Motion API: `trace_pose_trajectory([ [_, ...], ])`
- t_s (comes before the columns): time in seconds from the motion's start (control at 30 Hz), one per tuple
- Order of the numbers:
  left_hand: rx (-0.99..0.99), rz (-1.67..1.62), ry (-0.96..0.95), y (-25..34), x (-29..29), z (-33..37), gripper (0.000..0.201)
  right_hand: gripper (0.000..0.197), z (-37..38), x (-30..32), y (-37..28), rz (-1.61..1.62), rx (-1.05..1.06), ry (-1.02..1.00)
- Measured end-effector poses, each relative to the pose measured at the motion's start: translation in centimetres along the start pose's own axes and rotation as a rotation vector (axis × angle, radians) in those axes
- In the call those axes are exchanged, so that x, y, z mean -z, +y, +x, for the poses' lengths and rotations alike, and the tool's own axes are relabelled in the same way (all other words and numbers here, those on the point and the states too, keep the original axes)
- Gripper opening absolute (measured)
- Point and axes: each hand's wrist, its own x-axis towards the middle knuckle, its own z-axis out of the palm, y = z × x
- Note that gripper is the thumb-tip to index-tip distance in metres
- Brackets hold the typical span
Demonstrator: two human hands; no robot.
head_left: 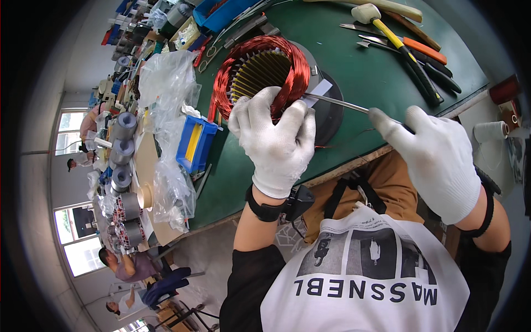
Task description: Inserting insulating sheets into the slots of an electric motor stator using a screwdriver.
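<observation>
A motor stator [299, 69] with thick red copper windings and yellow slot liners inside stands on a dark round plate [332, 119]. My left hand [279, 146], in a white knitted glove, is curled over the near rim of the windings, gripping them. My gloved right hand [434, 157] is closed around a screwdriver [347, 104], whose handle is mostly hidden in the palm. Its long metal shaft points left, and the tip reaches the right side of the windings. Beside the tip, a white paper strip [321, 90] sticks out from the stator.
A yellow-and-black mallet [406, 52], orange-handled tool [423, 50] and pliers [442, 77] lie at the right back of the green table [354, 61]. A blue bin [196, 145], plastic sheeting [171, 99] and scissors [208, 56] lie left. Other people sit far left.
</observation>
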Motion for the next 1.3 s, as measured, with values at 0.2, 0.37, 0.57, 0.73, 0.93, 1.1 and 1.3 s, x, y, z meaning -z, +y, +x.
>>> trace_pose_trajectory([
  [0.2, -0.039, -0.062, 0.007, 0.0, 0.2, 0.0, 0.021, 0.054, 0.8, -9.0, 0.6, 0.150, 0.001, 0.251],
  [0.37, -0.123, -0.163, -0.021, -2.1, 0.7, -0.6, 0.022, 0.059, 0.0, -7.5, -1.6, 0.203, -0.066, 0.214],
  [0.57, -0.133, -0.231, -0.074, -4.4, 2.3, -1.3, 0.021, 0.052, -4.1, -2.6, -0.9, 0.032, -0.090, 0.113],
  [0.73, -0.088, -0.225, -0.060, -3.7, 2.2, -1.1, 0.020, 0.050, -2.9, -1.8, -1.1, -0.083, -0.097, 0.118],
  [0.93, -0.068, -0.293, -0.062, -2.7, 1.7, -0.5, 0.021, 0.043, 3.4, 2.6, -1.2, -0.338, 0.002, 0.009],
  [1.1, -0.044, -0.271, -0.024, -3.4, 1.5, -1.3, 0.023, 0.040, 4.0, 2.2, -1.3, -0.290, 0.063, 0.039],
  [1.3, -0.027, -0.293, -0.012, -3.2, 2.1, -2.1, 0.027, 0.033, -4.3, -6.0, 4.2, 0.289, -0.274, 0.217],
])
